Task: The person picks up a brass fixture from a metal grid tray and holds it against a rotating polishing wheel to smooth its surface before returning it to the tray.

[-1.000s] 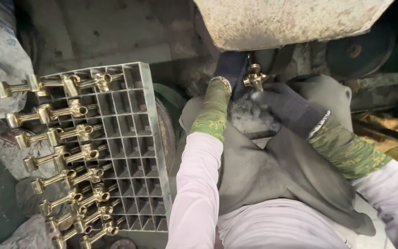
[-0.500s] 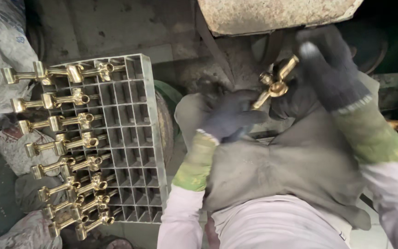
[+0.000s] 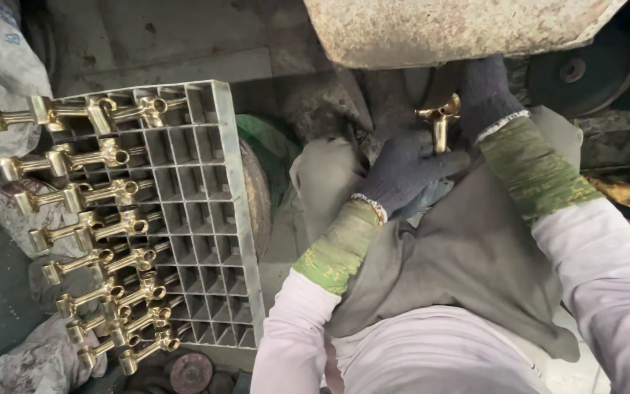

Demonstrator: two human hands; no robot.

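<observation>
The brass fitting (image 3: 440, 120) has turned from tilted to upright; the left hand (image 3: 402, 175) now grips below it, right hand (image 3: 484, 91) behind.

Your left hand (image 3: 402, 175), in a dark glove with a green cuff over a pale sleeve, reaches up from your lap with fingers curled closed, while your right hand (image 3: 484, 93), gloved alike, angles in from the right, fingers closed just above it.
</observation>
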